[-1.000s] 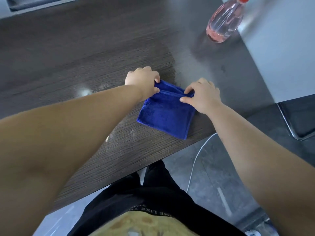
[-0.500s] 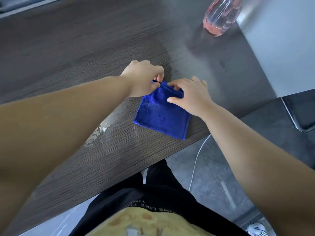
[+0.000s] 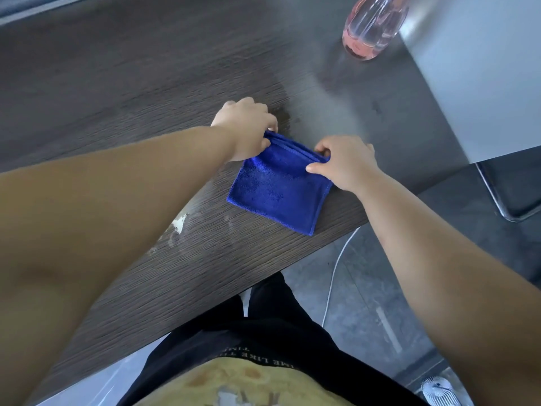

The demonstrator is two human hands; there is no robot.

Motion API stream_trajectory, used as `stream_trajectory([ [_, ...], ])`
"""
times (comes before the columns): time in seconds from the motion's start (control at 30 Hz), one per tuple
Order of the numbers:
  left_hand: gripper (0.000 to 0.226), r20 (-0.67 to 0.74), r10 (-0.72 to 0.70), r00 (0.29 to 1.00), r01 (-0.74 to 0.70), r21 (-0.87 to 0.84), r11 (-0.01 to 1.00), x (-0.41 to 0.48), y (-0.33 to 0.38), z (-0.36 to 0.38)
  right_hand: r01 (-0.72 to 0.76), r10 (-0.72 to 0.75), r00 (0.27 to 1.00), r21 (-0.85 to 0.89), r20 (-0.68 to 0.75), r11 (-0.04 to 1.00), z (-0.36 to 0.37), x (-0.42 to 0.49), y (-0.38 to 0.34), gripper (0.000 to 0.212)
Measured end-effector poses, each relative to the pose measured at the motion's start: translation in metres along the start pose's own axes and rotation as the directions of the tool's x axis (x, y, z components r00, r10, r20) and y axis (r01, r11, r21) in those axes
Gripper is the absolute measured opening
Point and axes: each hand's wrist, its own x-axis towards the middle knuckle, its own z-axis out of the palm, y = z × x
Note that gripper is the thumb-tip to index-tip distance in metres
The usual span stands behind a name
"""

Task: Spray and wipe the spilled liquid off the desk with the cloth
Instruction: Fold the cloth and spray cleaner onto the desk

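Dark table [image 3: 146,83] holds the folded cloth [image 3: 275,197], left grip [image 3: 246,127] and right grip [image 3: 345,162] pinching its far edge; best square the folds before wiping.

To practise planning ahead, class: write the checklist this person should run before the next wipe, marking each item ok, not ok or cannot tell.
1. The left hand pinches a far corner of the folded blue microfibre cloth: ok.
2. The right hand pinches the other far corner: ok.
3. The cloth rests on the dark wood-grain desk: ok.
4. The whitish spilled liquid is wiped up: not ok, it lies beside the left forearm.
5. The clear spray bottle of pink liquid stands away from the cloth: ok.
6. The spill has been sprayed: cannot tell.
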Motion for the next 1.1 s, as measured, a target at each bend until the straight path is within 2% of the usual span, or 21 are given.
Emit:
stream_trajectory([
  [0.1, 0.021, -0.171, 0.045, 0.984, -0.068, -0.132, 0.989, -0.015, -0.002, -0.003, 0.128, -0.117, 0.982, 0.065, -0.149, 0.99, 0.0, -0.012, -0.004, 0.024],
  [0.17, 0.014, -0.309, 0.13, 0.942, -0.197, -0.194, 0.961, -0.039, -0.006, 0.0, 0.302, -0.262, 0.922, 0.106, -0.284, 0.947, 0.003, -0.034, -0.008, 0.015],
  [0.23, 0.016, -0.364, 0.248, 0.898, -0.321, -0.155, 0.934, -0.065, -0.01, 0.01, 0.441, -0.403, 0.848, 0.039, -0.343, 0.897, 0.013, -0.06, -0.009, 0.012],
  [0.3, 0.02, -0.339, 0.333, 0.88, -0.383, -0.09, 0.92, -0.09, -0.014, 0.03, 0.496, -0.48, 0.834, -0.011, -0.273, 0.868, 0.033, -0.085, -0.008, 0.017],
  [0.37, 0.027, -0.291, 0.358, 0.887, -0.385, -0.038, 0.922, -0.106, -0.017, 0.05, 0.496, -0.481, 0.844, 0.001, -0.238, 0.869, 0.047, -0.1, -0.005, 0.028],
  [0.47, 0.042, -0.249, 0.294, 0.923, -0.312, -0.035, 0.95, -0.119, -0.014, 0.063, 0.436, -0.415, 0.847, -0.013, -0.332, 0.9, 0.055, -0.105, -0.008, 0.033],
  [0.57, 0.043, -0.212, 0.2, 0.957, -0.217, -0.061, 0.974, -0.123, 0.0, 0.066, 0.44, -0.439, 0.86, -0.058, -0.261, 0.896, 0.063, -0.101, -0.013, 0.039],
  [0.63, 0.041, -0.15, 0.088, 0.985, -0.11, -0.147, 0.983, -0.123, 0.006, 0.069, 0.375, -0.349, 0.892, 0.036, -0.286, 0.927, 0.063, -0.098, -0.013, 0.034],
  [0.7, 0.042, -0.15, 0.027, 0.988, -0.058, -0.204, 0.977, -0.123, 0.01, 0.071, 0.204, -0.15, 0.931, 0.134, -0.332, 0.97, 0.058, -0.093, -0.013, 0.033],
  [0.77, 0.044, -0.15, 0.008, 0.989, -0.041, -0.218, 0.975, -0.123, 0.014, 0.071, -0.001, 0.04, 0.977, 0.181, -0.211, 0.983, 0.052, -0.083, -0.012, 0.042],
  [0.8, 0.046, -0.133, 0.003, 0.991, -0.033, -0.223, 0.974, -0.122, 0.016, 0.07, -0.059, 0.089, 0.986, 0.209, -0.139, 0.976, 0.048, -0.079, -0.012, 0.039],
  [0.87, 0.049, -0.111, -0.002, 0.994, -0.025, -0.239, 0.971, -0.121, 0.019, 0.07, -0.078, 0.103, 0.991, 0.274, -0.079, 0.959, 0.041, -0.07, -0.012, 0.028],
  [0.93, 0.05, -0.105, -0.005, 0.994, -0.02, -0.238, 0.971, -0.116, 0.022, 0.065, -0.097, 0.14, 0.985, 0.337, -0.105, 0.937, 0.031, -0.061, -0.01, 0.019],
  [1.1, 0.049, -0.111, -0.133, 0.985, 0.104, -0.237, 0.966, -0.064, 0.036, 0.037, -0.178, 0.276, 0.958, 0.592, -0.078, 0.786, 0.008, -0.018, 0.01, 0.014],
])
